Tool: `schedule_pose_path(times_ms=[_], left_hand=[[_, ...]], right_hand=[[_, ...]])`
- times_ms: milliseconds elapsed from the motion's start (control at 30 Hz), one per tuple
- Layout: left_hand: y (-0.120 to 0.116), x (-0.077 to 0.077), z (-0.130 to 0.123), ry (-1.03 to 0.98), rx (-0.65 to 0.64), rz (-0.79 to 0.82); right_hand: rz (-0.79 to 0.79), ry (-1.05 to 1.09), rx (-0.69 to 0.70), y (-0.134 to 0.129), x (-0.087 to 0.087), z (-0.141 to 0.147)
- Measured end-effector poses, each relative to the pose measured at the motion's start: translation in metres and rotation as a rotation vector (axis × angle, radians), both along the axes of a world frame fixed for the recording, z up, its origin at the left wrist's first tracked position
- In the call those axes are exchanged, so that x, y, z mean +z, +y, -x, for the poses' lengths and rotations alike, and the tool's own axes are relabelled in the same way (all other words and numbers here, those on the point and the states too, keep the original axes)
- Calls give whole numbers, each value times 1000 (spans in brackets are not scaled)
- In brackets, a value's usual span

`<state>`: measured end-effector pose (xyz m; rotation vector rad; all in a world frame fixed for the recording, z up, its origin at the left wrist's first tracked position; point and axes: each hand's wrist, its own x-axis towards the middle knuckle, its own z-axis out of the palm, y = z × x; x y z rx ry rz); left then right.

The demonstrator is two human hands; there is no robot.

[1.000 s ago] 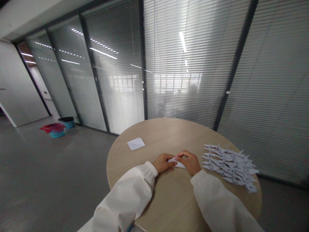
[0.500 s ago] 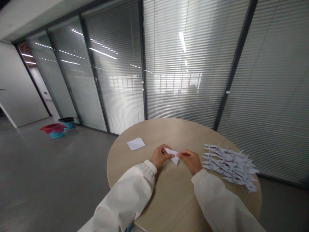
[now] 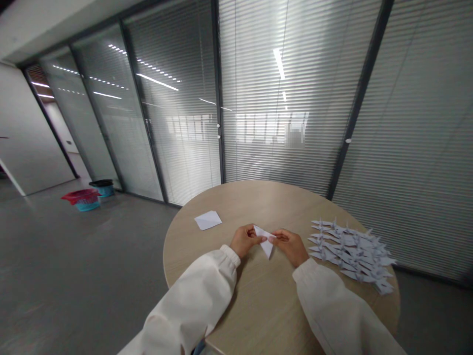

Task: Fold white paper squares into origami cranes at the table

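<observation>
A small piece of folded white paper [image 3: 264, 240], roughly triangular with one corner pointing down toward me, is held over the middle of the round wooden table [image 3: 258, 315]. My left hand [image 3: 245, 240] pinches its left side, thumb on the front face. From the right, my right hand [image 3: 292, 244] grips the other edge between thumb and fingers. Both thumbs nearly meet at the paper's centre. The fingertips behind the paper are partly hidden.
Folded white paper cranes [image 3: 351, 251] crowd the table's right side in rows. White paper squares [image 3: 208, 220] lie at the left. Two bins, one with a red liner [image 3: 82, 197] and one with a black liner [image 3: 101, 183], stand on the floor by the glass partition [image 3: 177, 123].
The folded paper has turned a little between my fingers, and more of its face now shows. My hands have barely shifted.
</observation>
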<state>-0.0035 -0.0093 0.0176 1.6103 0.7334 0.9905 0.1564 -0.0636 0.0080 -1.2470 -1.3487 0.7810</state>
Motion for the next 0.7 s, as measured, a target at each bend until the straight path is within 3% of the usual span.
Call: schedule_pose_path(times_ms=[333,533,700], left_hand=[[1,-2,-1,24,11,-37],[-2,2,-1,-119,-50,86],[-2,6,0,-170,29,194]], right_hand=[[-5,-75,-2,1,-3,-2],[9,-35,-7,1,-3,-2],[19,-10,-16,1,-3,-1]])
